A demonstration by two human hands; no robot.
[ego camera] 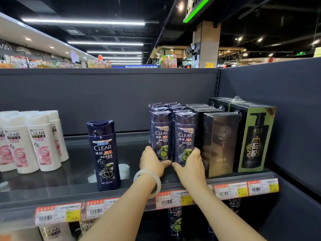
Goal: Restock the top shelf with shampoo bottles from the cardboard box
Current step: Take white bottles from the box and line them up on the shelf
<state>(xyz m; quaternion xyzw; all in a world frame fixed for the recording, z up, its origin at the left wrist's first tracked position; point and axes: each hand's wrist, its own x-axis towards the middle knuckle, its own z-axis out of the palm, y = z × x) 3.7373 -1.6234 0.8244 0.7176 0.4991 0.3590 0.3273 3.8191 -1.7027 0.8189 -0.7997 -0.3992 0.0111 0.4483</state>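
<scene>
Shrink-wrapped CLEAR shampoo pack (172,134), dark blue bottles standing upright with their long axes vertical, sits on the top shelf (52,192) directly ahead of both sets of fingers, its front pair of bottles gripped low at the base. The left hand (152,161) cups the near-left bottle and the right hand (190,164) the near-right one, fingers curled around the outer sides and thumbs almost meeting at the seam between the bottles; both hands sit equally close, so any push or straightening would likely be shared. Just beyond the right fingers, the pack touches or nearly touches a row of dark boxed products (219,143). Well to the left of the left fingers, a single CLEAR bottle (104,155) stands alone, with white CLEAR bottles (31,141) farther on. No cardboard box shows.
</scene>
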